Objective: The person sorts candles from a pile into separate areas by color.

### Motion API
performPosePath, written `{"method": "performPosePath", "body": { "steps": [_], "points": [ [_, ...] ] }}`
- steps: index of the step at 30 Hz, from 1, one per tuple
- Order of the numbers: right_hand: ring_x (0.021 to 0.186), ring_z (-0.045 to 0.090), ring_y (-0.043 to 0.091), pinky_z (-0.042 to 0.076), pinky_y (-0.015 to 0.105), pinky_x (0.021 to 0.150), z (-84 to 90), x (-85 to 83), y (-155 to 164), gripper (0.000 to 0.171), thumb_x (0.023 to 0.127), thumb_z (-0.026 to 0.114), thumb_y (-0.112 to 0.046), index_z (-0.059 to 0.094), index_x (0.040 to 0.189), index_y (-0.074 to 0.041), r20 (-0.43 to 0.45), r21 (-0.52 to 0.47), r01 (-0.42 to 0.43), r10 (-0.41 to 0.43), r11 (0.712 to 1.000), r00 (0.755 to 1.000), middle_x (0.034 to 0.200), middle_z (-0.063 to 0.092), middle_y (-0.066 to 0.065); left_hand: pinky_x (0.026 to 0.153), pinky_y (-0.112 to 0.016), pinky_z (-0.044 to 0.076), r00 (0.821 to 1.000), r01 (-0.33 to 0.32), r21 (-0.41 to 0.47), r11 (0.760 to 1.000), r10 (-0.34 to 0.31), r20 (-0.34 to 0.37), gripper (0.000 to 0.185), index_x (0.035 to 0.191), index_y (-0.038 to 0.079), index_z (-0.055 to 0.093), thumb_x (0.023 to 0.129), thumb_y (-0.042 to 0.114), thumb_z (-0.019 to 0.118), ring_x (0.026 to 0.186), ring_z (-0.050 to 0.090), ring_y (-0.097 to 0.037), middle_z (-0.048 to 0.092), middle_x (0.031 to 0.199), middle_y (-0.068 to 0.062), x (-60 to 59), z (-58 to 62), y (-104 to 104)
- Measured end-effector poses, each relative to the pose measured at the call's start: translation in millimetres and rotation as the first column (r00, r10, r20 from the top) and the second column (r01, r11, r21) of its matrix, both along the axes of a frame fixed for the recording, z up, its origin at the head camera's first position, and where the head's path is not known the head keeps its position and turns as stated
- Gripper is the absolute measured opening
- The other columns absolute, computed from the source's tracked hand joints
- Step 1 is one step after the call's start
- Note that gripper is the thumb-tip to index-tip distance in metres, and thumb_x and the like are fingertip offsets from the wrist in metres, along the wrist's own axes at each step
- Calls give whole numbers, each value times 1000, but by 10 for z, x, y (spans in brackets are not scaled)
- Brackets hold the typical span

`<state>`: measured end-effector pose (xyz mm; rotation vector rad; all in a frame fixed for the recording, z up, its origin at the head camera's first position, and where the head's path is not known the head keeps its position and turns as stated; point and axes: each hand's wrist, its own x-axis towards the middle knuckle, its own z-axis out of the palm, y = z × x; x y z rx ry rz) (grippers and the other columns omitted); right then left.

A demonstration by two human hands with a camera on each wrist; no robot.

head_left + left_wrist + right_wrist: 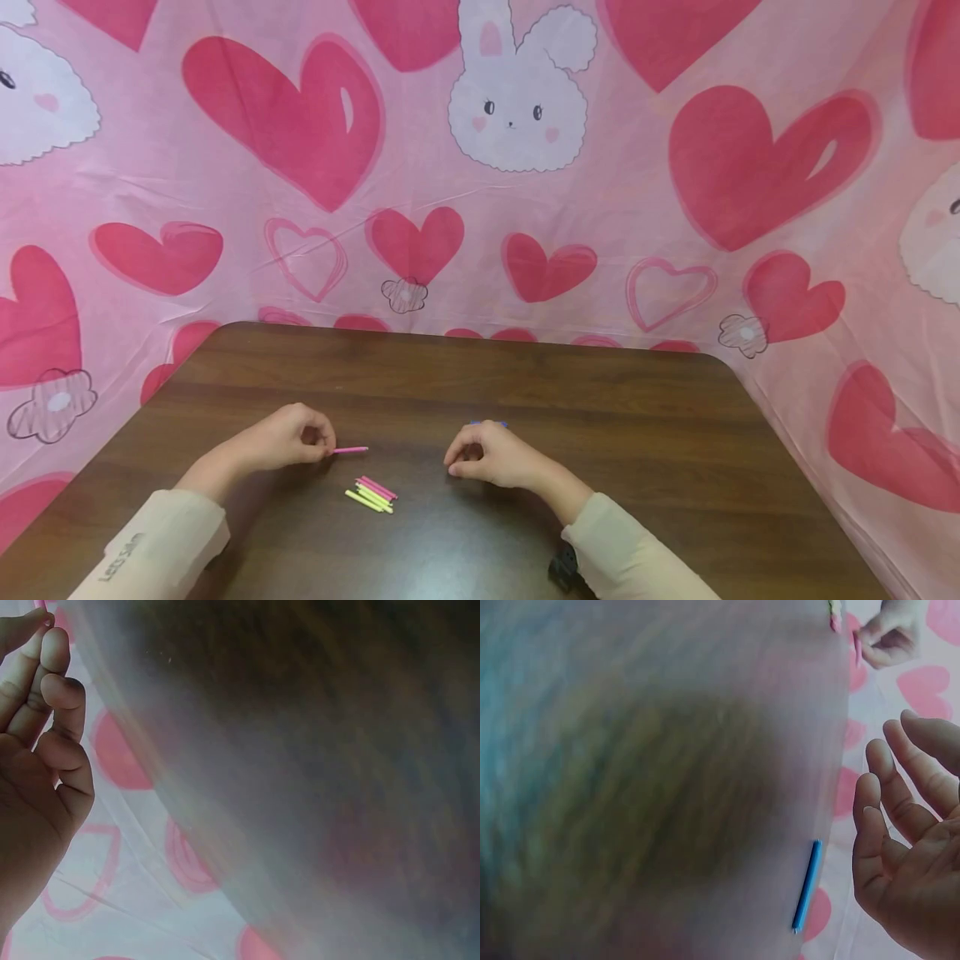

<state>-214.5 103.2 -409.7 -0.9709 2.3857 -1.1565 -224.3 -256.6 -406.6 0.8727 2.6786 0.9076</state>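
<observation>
No box, tray or other container in any view; sticks lie loose on the dark wood table (pixel 637 433). Small heap of pink + yellow sticks (pixel 372 493) sits near the table's front, between the two hands, closer to the left one. Blue stick (pixel 807 886) lies flat on the tabletop just beyond the right hand (pixel 491 456); head view shows only a sliver of blue past the knuckles. Table's far edge is rounded at both corners and meets a pink heart-and-bunny cloth (pixel 525 208) hung behind and draped down both sides. Lots of bare wood behind the hands and out to the right; less at the left, where the table edge runs close to the left sleeve (pixel 161 546). Left hand (pixel 288 437) rests low on the table, knuckles up, fingers curled, thumb + fingertips pinching one end of a pink stick (pixel 351 450), which pts right, about level, just above the heap. Left wrist view: fingers (pixel 56 682) bent in toward the thumb, stick barely visible there. Right hand rests on the table w/ fingers loosely curved, holding nothing; right wrist view shows palm open, fingers (pixel 889 795) relaxed + slightly spread, blue stick just beside them but not touched. Both forearms in cream sleeves, angled in from the front corners.
</observation>
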Motion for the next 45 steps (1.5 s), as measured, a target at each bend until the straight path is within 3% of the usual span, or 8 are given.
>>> {"method": "performPosePath", "body": {
  "steps": [6,23,36,45],
  "points": [
    [72,53,-3,48,17,65,-35,33,-74,4,88,73,-10,74,91,-7,-19,-1,-51,50,999,999,88,68,1,55,-21,44,1000,-6,1,1000,6,4,8,82,15,72,83,7,72,62,49,0,60,69,11,-37,21,6],
    [70,50,-7,45,13,64,-18,116,-322,4,89,73,-10,75,91,-9,-43,129,-130,136,983,990,85,65,-6,59,-21,44,1000,-1,-32,999,2,15,4,82,12,71,85,13,74,66,49,-2,60,71,10,-194,49,154],
    [67,49,-7,44,11,64,-9,105,-496,4,87,73,-10,74,88,-14,-100,239,-164,193,957,976,76,62,-12,60,-21,45,999,36,-25,999,-36,-12,6,80,14,72,83,9,72,64,49,-2,60,69,10,-349,7,337],
    [64,47,-6,43,10,61,2,74,-594,5,88,73,-13,75,93,-12,-117,274,-173,211,946,970,72,59,-14,60,-21,44,998,68,-30,997,-68,-14,7,78,15,71,83,9,71,65,49,-2,59,69,10,-468,-28,486]
  ]
}}
